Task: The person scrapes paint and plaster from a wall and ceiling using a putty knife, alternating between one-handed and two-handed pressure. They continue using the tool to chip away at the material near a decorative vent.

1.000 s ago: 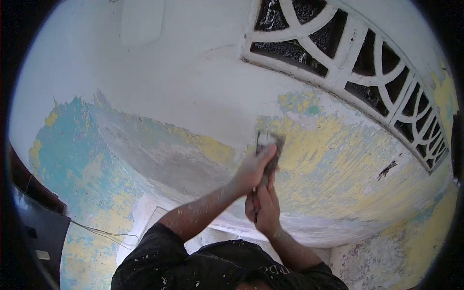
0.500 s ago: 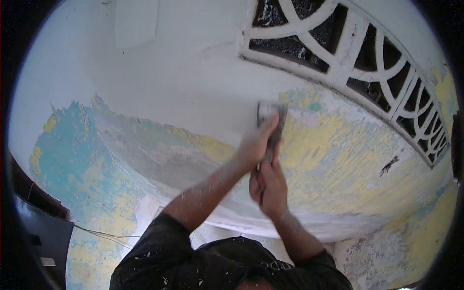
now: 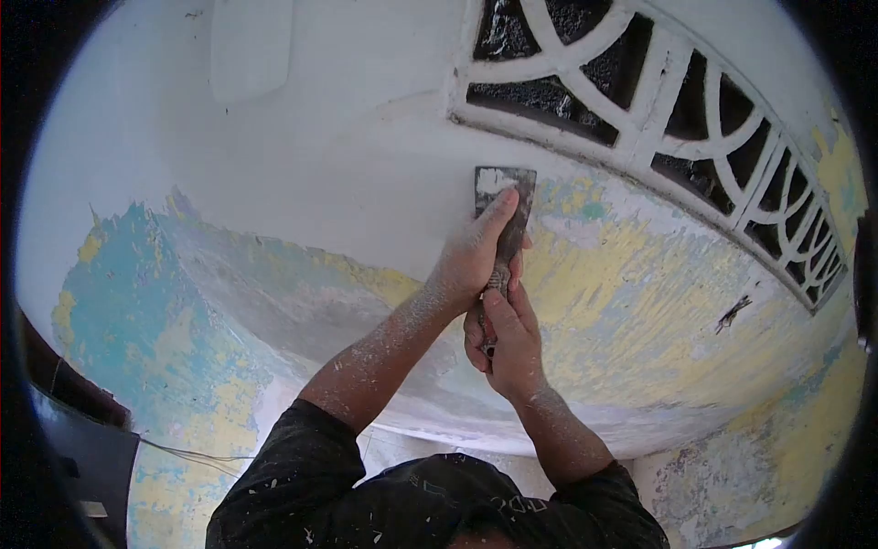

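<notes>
A scraper [image 3: 519, 229] with a wide, dark metal blade lies against the wall [image 3: 366, 174], some white residue near the blade's edge. My left hand [image 3: 468, 258] is closed round the lower blade and neck, its thumb stretched along the blade face. Below it, my right hand [image 3: 514, 343] wraps the ridged handle with the thumb pointing up. White dust and flakes cover both forearms. Left of the blade the wall is white; to its right, yellow and teal paint patches [image 3: 585, 197] show.
Above right of the scraper, a white vent grille [image 3: 645, 101] with dark openings juts from the wall. Bare grey and yellow patches run along the lower wall. At the lower left stand a dark panel [image 3: 87, 467] and thin cables [image 3: 187, 446].
The scraper and both hands have moved slightly up and left along the wall, and the earlier motion blur is mostly gone. Both hands keep their hold. The camera view has shifted a little.
</notes>
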### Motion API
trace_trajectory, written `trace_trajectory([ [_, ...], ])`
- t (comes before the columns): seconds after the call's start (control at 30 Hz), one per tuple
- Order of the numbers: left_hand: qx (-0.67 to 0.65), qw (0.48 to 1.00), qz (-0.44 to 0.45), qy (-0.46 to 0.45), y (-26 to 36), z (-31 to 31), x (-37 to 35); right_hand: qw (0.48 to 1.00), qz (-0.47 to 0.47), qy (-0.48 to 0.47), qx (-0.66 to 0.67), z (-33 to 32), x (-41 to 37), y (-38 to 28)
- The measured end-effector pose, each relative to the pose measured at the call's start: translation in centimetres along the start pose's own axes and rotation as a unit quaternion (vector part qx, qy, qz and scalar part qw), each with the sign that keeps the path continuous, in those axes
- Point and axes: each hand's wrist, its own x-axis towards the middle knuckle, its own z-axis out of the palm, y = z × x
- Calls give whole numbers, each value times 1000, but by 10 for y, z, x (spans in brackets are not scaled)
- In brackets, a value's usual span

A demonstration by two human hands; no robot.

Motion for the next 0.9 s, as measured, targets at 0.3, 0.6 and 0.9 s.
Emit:
trace_trajectory([
  [0.3,14,998,-58,-3,-37,-3,-15,997,73,22,19,-7,-29,21],
  [0.6,-56,996,-38,-50,-52,8,-19,971,83,18,224,-17,-59,13],
  [0.9,2,986,148,-72,-68,37,-72,982,-9,129,-140,-21,-77,-6],
])
